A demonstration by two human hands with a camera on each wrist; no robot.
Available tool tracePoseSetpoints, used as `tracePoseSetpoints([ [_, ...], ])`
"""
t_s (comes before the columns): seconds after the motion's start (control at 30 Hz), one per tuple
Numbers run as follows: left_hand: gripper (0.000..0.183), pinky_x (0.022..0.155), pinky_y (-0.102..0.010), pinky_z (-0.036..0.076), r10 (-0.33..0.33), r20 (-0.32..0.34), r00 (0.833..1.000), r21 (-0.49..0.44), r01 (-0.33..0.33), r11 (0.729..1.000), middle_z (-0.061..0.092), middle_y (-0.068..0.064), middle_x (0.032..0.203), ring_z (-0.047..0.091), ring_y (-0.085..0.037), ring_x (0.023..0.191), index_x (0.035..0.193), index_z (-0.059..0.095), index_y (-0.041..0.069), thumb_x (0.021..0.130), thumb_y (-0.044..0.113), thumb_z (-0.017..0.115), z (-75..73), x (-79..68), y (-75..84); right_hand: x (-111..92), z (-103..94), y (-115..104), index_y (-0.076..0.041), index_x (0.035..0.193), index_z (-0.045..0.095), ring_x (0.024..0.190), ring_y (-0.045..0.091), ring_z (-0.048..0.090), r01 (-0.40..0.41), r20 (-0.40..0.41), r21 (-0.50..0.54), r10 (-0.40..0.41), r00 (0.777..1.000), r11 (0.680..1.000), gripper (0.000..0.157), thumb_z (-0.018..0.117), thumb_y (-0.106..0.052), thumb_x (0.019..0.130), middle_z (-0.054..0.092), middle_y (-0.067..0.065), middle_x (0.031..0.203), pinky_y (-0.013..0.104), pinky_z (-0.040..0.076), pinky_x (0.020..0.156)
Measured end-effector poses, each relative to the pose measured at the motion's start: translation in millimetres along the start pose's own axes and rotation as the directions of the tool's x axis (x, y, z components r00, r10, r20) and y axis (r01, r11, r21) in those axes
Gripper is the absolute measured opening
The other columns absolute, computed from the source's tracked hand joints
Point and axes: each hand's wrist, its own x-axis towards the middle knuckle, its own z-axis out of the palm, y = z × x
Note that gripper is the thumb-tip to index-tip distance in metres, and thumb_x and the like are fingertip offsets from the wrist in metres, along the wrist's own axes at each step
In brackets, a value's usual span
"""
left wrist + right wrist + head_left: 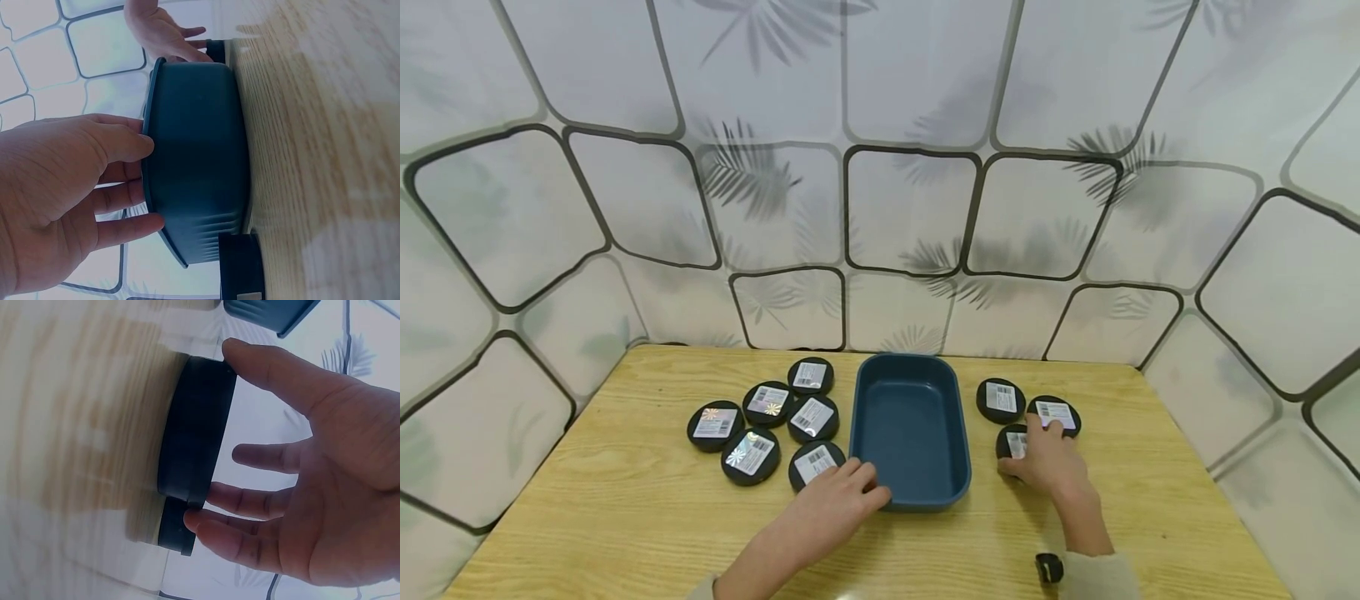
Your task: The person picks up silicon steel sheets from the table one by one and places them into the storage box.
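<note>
My right hand (1051,458) holds a flat round black container (1017,443) with a white label. In the right wrist view, the thumb is at one edge of this container (197,428) and fingertips are at its opposite edge. Just behind it lies a second black container (1056,415), partly covered by the fingers. My left hand (838,504) grips the rim of a dark blue rectangular bin (913,506) at its near left corner. In the left wrist view, the thumb lies over the outside of the bin (197,134), and some fingers pass behind its rim.
Several more labelled black containers (749,457) lie left of the bin, one close by my left hand. Another container (1001,400) lies right of the bin. The wooden table (625,500) ends at a patterned curtain (895,308). A black band (1048,568) is at the right sleeve.
</note>
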Motion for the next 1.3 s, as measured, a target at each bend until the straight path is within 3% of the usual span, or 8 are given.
tracePoseSetpoints([
  [0.3,0.016,0.064,-0.019,0.044,-0.001,0.035,0.999,-0.024,0.002,1.000,0.053,0.005,0.092,0.050,-0.011,0.083,0.105,0.068,0.023,0.092,0.015,0.069,0.8,-0.9,-0.8,-1,1.2,0,0.011,0.138,0.037,0.107,0.059,0.051,-0.012,0.029,0.013,0.011,1.000,1.000,0.089,0.079,-0.040,0.080,0.044,0.044,0.116,0.064,0.048,0.079],
  [0.57,0.017,0.067,-0.020,0.046,-0.005,0.040,0.999,-0.049,0.007,0.999,0.053,0.005,0.092,0.049,-0.011,0.083,0.106,0.068,0.022,0.091,0.014,0.070,1.3,-2.9,-2.8,2,-0.4,1,0.010,0.136,0.040,0.083,0.036,0.059,-0.006,0.065,0.048,0.003,0.998,0.999,0.086,0.079,-0.042,0.079,0.050,0.038,0.113,0.053,0.050,0.070],
  [1.0,0.017,0.067,-0.021,0.046,-0.008,0.041,0.999,-0.041,0.010,0.999,0.053,0.005,0.092,0.048,-0.012,0.083,0.106,0.068,0.022,0.091,0.014,0.069,-0.9,-1.6,-2.1,3,-5.1,1,0.015,0.129,0.044,0.088,0.034,0.063,-0.018,0.064,0.086,0.012,0.998,0.996,0.084,0.079,-0.040,0.077,0.062,0.030,0.108,0.053,0.051,0.076],
  [1.3,0.017,0.066,-0.019,0.044,0.013,0.012,1.000,-0.028,-0.013,1.000,0.052,0.004,0.090,0.048,-0.012,0.082,0.104,0.068,0.021,0.089,0.012,0.070,-3.2,-1.7,-1.7,0,-12.7,-2,0.015,0.135,0.042,0.096,0.038,0.064,-0.007,0.029,0.142,0.003,1.000,0.990,0.085,0.073,-0.041,0.079,0.061,0.033,0.117,0.053,0.051,0.079],
])
